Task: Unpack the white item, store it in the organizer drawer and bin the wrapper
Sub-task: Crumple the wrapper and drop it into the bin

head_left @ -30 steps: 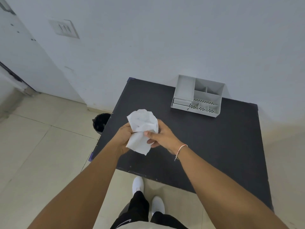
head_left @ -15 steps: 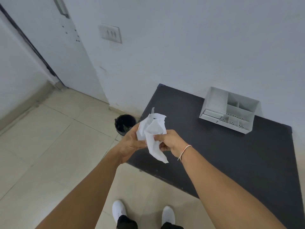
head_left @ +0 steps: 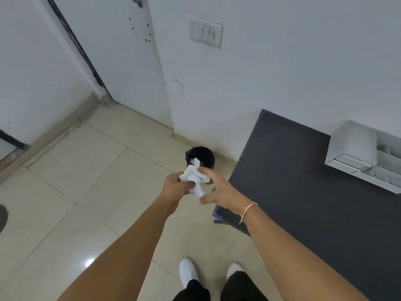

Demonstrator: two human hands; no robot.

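Far left, a white door [head_left: 121, 61] stands shut in its dark frame, with cream floor tiles [head_left: 71, 205] spreading out below it. A switch plate [head_left: 206, 33] sits on the wall to the door's right.

On the floor by the wall, just left of the table, is a small black bin [head_left: 202, 157]. Its inside is dark and what it holds cannot be told; the white showing against its mouth is the top of the wrapper held in front of it.

The left hand [head_left: 178, 187] is clenched around the crumpled white wrapper [head_left: 194, 181], thumb and fingers pinching its middle. The wrapper bunches above the fist and hangs in a tail below, with some small dark print on the tail. It is held in the air, on the near side of the bin and in line with it.

The right hand [head_left: 219, 192] is just beside the wrapper with its fingers spread and loose. Its fingertips touch or nearly touch the paper, but it grips nothing. A thin thread band [head_left: 247, 210] circles that wrist.

Near the bottom, two white shoes [head_left: 188, 272] stand on the tiles.

To the right is the black table [head_left: 303, 203]. At its far right edge, against the wall, sits the grey organizer [head_left: 360, 148], partly cut off by the frame. Its left compartment looks empty, and its drawer [head_left: 347, 160] is pushed in; the white item is not visible.
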